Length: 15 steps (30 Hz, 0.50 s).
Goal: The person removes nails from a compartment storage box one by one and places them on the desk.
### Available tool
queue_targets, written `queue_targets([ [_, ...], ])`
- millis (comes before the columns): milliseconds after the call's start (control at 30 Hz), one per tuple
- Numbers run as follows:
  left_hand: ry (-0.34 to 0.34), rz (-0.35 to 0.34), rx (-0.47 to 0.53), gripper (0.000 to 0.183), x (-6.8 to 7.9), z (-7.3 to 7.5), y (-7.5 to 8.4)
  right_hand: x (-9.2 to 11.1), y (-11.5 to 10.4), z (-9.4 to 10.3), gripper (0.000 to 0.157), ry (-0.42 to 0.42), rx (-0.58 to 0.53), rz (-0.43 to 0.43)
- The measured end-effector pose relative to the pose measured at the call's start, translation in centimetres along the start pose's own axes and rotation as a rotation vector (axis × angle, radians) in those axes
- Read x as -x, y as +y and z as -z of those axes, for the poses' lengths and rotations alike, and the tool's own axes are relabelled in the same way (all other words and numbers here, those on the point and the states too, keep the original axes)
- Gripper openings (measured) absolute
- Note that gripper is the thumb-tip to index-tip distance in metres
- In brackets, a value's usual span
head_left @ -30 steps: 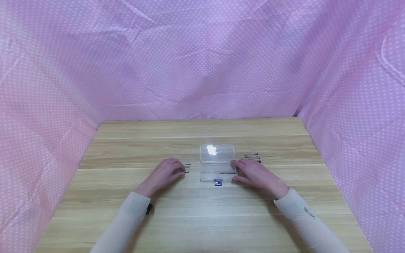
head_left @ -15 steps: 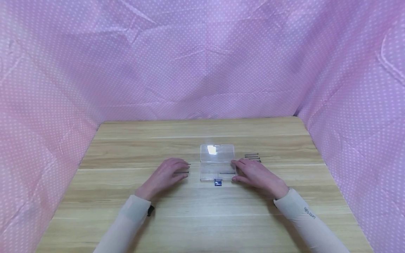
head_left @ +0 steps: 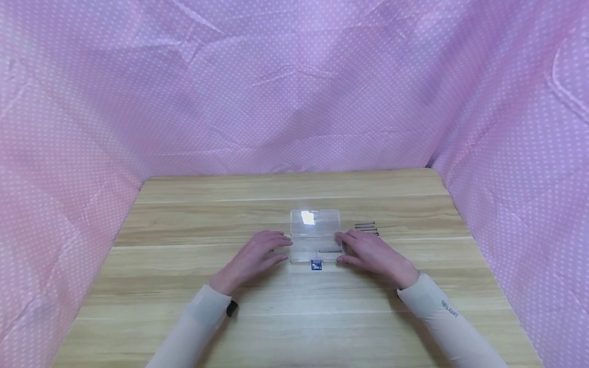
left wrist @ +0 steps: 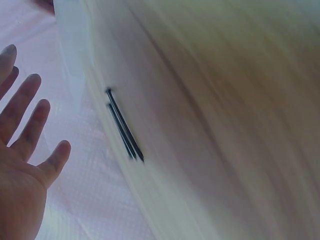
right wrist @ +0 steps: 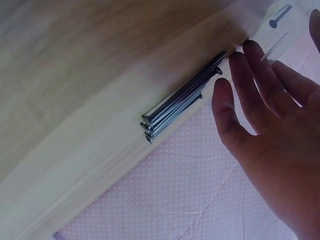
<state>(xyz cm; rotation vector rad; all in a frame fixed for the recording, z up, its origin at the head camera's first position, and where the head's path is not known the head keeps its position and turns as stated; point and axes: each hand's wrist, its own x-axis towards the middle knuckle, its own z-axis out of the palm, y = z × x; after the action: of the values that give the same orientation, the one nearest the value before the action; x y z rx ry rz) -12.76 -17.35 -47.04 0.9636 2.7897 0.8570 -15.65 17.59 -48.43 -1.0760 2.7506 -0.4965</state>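
A clear plastic box [head_left: 303, 248] stands on the table with its lid [head_left: 322, 223] folded back. Inside lies one nail [head_left: 330, 251], on the right. My left hand [head_left: 253, 256] is at the box's left side, fingers loosely extended and fingertips right at the edge. Below that hand, in the left wrist view, a few dark nails [left wrist: 125, 130] lie side by side on the wood; the hand mostly hides them in the head view. My right hand [head_left: 375, 254] rests against the box's right side, thumb near the front corner, its fingers fairly straight in the right wrist view.
Several more nails [right wrist: 180, 95] lie in a row beyond the right hand, to the right of the box. A blue label [head_left: 316, 265] sits at the box's front edge. Pink dotted cloth [head_left: 294, 102] surrounds the wooden table [head_left: 294, 317].
My left hand has moved right, from over the left nails to the box's left edge, and its fingers have spread. The right hand and the box stay in place.
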Motion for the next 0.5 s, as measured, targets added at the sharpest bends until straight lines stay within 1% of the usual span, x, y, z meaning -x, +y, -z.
queue_targets([
  [133,0.008,-0.051,0.028,0.036,-0.9,-0.8,0.7,0.0,-0.1,0.1,0.062,-0.005,-0.006,-0.007],
  [300,0.023,-0.093,0.034,0.032,-2.1,-1.9,1.6,0.0,-0.1,0.0,0.062,-0.003,-0.010,-0.008],
  [500,0.042,-0.103,0.021,0.029,-3.5,-3.1,2.7,0.0,0.1,-0.1,0.062,0.015,0.000,0.006],
])
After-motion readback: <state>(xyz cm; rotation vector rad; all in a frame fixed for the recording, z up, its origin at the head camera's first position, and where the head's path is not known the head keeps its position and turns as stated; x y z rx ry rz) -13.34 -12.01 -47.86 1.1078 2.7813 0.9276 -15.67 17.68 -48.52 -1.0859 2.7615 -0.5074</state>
